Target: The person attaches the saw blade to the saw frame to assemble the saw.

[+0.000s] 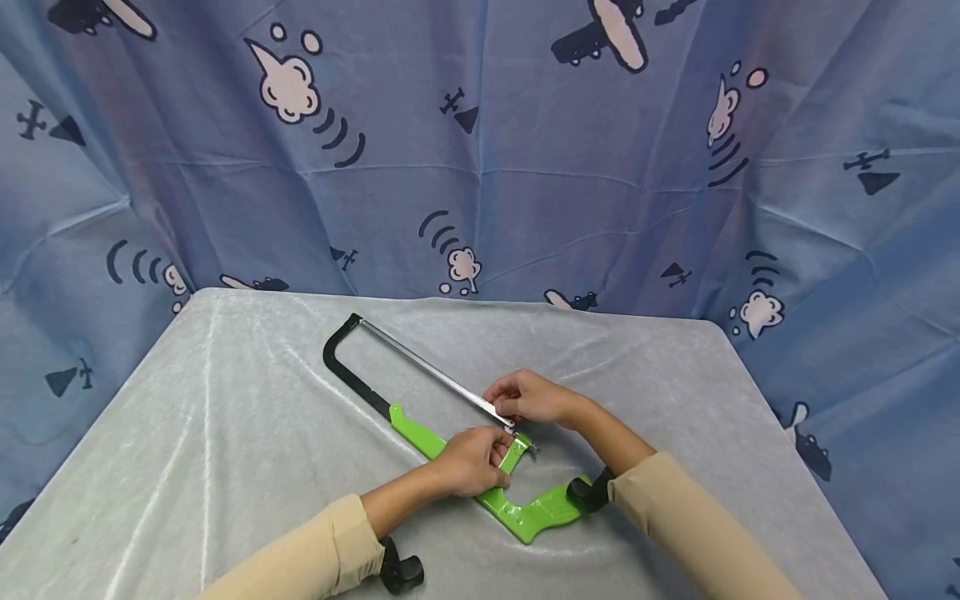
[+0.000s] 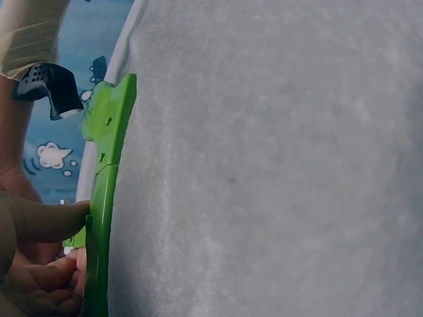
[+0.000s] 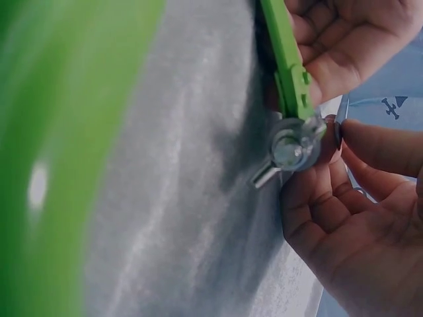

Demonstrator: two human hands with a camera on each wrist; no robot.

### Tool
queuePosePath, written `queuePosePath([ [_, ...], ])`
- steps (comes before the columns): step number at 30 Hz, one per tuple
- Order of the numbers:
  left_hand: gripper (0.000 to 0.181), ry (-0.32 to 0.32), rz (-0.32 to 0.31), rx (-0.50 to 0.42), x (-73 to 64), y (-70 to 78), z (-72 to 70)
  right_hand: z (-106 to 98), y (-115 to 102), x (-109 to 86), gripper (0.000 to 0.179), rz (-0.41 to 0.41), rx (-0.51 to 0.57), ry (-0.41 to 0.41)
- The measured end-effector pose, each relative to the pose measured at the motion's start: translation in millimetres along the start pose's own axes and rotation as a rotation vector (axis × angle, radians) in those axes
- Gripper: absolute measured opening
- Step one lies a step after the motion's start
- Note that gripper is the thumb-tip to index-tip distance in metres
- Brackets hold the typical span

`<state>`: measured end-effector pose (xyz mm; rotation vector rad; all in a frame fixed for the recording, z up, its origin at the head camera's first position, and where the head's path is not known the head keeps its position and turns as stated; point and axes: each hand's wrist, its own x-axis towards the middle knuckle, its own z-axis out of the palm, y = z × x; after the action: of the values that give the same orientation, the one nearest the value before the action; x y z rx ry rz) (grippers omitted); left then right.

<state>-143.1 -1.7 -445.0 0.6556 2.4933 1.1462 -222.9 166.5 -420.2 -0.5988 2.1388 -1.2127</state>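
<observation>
A hacksaw (image 1: 415, 433) with a green handle and black bow lies slantwise over the table, its silver blade (image 1: 423, 363) toward the far side. My left hand (image 1: 471, 462) grips the green frame by its short post; in the left wrist view the thumb (image 2: 53, 221) presses on the green edge. With thumb and fingers, my right hand (image 1: 536, 398) pinches the blade's near end, beside that post. The right wrist view shows a metal wing nut (image 3: 289, 155) at the tip of the post, close to the right fingertips.
Pale velvety cloth covers the table (image 1: 247, 458). Behind it hangs a blue curtain (image 1: 525, 225) printed with planes and clouds. A black wrist mount (image 1: 588, 493) on the right arm overlaps the saw's handle in the head view.
</observation>
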Motion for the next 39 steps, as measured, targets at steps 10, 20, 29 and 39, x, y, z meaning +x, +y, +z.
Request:
queuePosePath([
  [10,0.035,-0.01,-0.004,0.005,0.1,1.2,-1.0,2,-1,1.3,0.023,0.026,-0.013,-0.008],
  [20,0.033,-0.006,0.003,0.003,-1.8,1.6,-0.9,4,3,1.5,0.022,0.01,0.002,-0.021],
  [29,0.031,0.0,0.014,0.002,-0.6,-0.2,-0.9,4,5,3.4,0.024,-0.015,-0.029,-0.031],
  [39,0.032,0.005,0.01,0.001,-0.7,-1.1,-1.2,-2,4,-8.1,0.025,0.035,-0.061,-0.02],
])
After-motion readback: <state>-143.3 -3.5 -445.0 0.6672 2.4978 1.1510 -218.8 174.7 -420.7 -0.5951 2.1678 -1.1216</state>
